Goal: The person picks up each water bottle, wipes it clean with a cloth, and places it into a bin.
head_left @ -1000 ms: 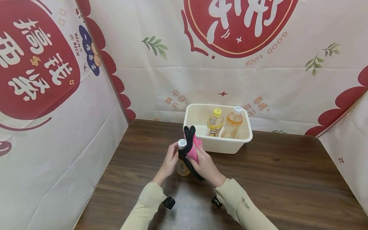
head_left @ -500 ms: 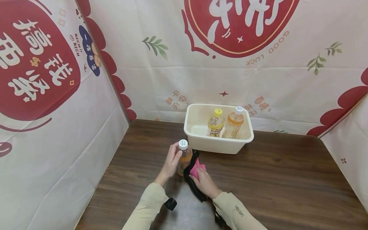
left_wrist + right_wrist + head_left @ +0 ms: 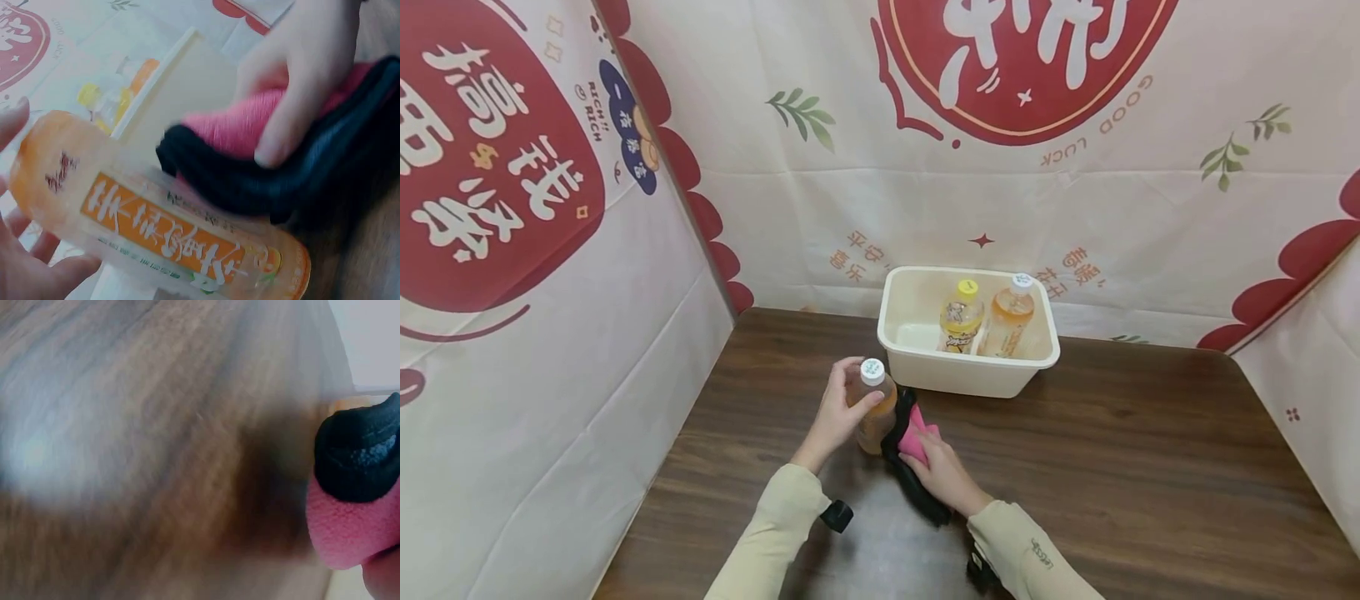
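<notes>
A clear bottle of orange drink (image 3: 876, 435) with a white cap (image 3: 872, 372) stands on the table in the head view. My left hand (image 3: 837, 418) holds it round its upper part, the thumb on the near side. On the bottle's right, my right hand (image 3: 950, 475) grips a folded pink cloth with a thick black edge (image 3: 231, 125). The black edge lies against the bottle's side in the left wrist view, where the orange label (image 3: 165, 228) also shows. At the right of the right wrist view is the cloth's rounded end (image 3: 356, 469).
A cream plastic bin (image 3: 958, 381) stands just behind the bottle, near the back of the table. Inside are a yellow-capped bottle (image 3: 961, 321) and a white-capped bottle of orange drink (image 3: 1009, 321). Printed cloth walls (image 3: 805, 208) border the brown wooden table (image 3: 1150, 450).
The right hand has brought the cloth down from near the cap to the bottle's lower right side. The left hand has shifted its hold, its thumb now across the bottle's front.
</notes>
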The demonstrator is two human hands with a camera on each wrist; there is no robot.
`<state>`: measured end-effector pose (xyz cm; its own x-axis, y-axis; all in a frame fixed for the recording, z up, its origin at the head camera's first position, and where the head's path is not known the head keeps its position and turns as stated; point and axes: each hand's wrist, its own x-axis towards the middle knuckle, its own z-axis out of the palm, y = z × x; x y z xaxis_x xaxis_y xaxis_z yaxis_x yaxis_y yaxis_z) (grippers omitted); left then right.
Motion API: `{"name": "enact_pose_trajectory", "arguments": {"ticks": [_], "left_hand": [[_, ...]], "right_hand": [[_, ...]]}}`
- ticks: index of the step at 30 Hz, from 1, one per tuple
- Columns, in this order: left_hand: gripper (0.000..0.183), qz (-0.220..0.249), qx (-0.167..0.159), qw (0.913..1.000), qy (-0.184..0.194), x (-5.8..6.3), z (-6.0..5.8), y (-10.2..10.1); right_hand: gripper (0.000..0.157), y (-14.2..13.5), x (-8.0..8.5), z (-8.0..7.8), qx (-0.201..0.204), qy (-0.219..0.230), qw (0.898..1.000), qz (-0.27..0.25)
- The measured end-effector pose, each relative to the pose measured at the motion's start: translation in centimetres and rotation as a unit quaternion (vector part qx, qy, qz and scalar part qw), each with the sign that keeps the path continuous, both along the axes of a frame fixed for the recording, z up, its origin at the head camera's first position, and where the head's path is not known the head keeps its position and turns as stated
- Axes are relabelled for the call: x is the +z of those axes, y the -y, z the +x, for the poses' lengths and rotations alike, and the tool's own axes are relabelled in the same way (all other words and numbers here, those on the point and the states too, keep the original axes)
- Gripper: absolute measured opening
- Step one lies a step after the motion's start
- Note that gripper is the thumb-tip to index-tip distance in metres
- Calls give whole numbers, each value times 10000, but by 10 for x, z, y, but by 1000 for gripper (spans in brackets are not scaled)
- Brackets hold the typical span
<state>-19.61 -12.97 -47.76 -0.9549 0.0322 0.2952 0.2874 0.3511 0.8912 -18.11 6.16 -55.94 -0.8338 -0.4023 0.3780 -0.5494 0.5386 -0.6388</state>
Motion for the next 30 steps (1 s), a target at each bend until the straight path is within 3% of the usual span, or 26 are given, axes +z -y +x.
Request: {"name": "enact_pose_trajectory", "arguments": {"ticks": [4, 11, 18, 24, 30], "left_hand": [[35, -15, -286, 9996, -9, 10, 2, 5], [28, -449, -707, 9963, -203, 42, 18, 9], [31, -855, -1014, 9900, -473, 44, 15, 11], [24, -438, -961, 9912, -795, 38, 13, 7], [22, -394, -720, 9937, -758, 34, 16, 0]], "right_hand": [[51, -10, 19, 0, 164, -257, 9995, 124], [42, -16, 68, -2, 378, -803, 9960, 31], [44, -2, 105, -8, 575, -922, 9932, -424], [47, 15, 100, -15, 325, -837, 9951, -412], [51, 17, 73, -15, -45, -1061, 9934, -436]]}}
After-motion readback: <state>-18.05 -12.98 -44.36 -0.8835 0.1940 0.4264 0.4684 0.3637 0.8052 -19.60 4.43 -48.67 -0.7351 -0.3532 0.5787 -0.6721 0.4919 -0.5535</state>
